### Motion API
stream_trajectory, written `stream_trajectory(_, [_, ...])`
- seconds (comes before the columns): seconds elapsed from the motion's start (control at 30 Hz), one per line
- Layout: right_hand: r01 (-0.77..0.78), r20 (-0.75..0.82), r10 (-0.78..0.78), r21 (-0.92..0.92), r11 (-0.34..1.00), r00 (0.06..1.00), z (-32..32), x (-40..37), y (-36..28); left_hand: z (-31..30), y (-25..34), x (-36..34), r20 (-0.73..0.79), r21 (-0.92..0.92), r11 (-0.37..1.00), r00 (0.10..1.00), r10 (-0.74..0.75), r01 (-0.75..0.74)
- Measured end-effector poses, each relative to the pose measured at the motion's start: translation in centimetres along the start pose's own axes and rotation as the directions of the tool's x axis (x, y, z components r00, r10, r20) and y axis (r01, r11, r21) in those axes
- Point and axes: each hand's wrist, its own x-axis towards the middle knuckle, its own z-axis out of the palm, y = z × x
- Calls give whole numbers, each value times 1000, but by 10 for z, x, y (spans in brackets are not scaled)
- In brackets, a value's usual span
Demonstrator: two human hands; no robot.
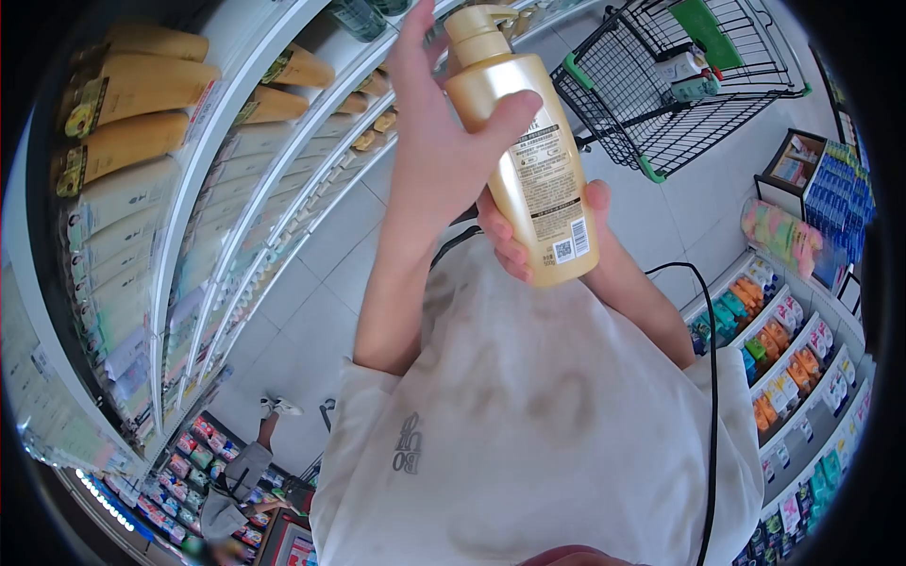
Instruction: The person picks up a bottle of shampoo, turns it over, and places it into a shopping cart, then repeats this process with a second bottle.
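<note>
A gold pump bottle (pixel 528 141) is held up in front of my chest, tilted, its pump head at the top and its printed back label with a barcode facing me. My left hand (pixel 439 141) is round the upper part of the bottle, with the thumb across its front near the label's top. Lower down, my right hand (pixel 510 226) grips the bottle from behind, fingers showing at one side and the thumb at the other.
Shelves (pixel 175 226) with tubes and boxed goods rise on the left. A shopping cart (pixel 679 85) holding a few items stands at the upper right. More shelves (pixel 774 443) are at the lower right. Another person (pixel 231 500) is at the lower left. A black cable (pixel 713 406) hangs beside my shirt.
</note>
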Motion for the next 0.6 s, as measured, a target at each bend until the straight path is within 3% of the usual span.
stream_trajectory(0.03, [7,-2,-7,3,1000,1000,-1,-2,-5,7,-1,4,52,-132,987,995,-85,91])
stream_trajectory(0.1, [60,-19,-60,1,998,998,-2,-9,-13,20,1,4,48,-188,976,994,-102,110])
stream_trajectory(0.17, [104,-53,-107,-48,993,993,-2,-14,-27,29,-11,5,96,90,994,993,-62,54])
stream_trajectory(0.23, [145,-80,-153,-99,984,985,5,-19,-42,37,-21,6,168,114,988,979,-119,101])
stream_trajectory(0.33, [240,-321,-381,-401,884,867,21,-21,-63,52,-26,5,260,109,981,948,-181,158])
stream_trajectory(0.37, [244,-323,-385,-400,884,865,19,-20,-70,58,-27,3,282,76,981,940,-191,176])
stream_trajectory(0.43, [311,28,-334,-442,842,942,12,-16,-90,64,-33,-1,287,145,980,941,-176,139])
stream_trajectory(0.5, [321,37,-348,-491,810,937,18,-15,-101,72,-38,-5,310,362,928,950,-26,-93])
stream_trajectory(0.53, [353,71,-365,-480,803,928,18,-14,-105,77,-37,-6,284,305,952,956,-73,-18])
stream_trajectory(0.6, [392,125,-378,-453,801,917,16,-13,-110,80,-37,-3,296,288,957,953,-66,-23])
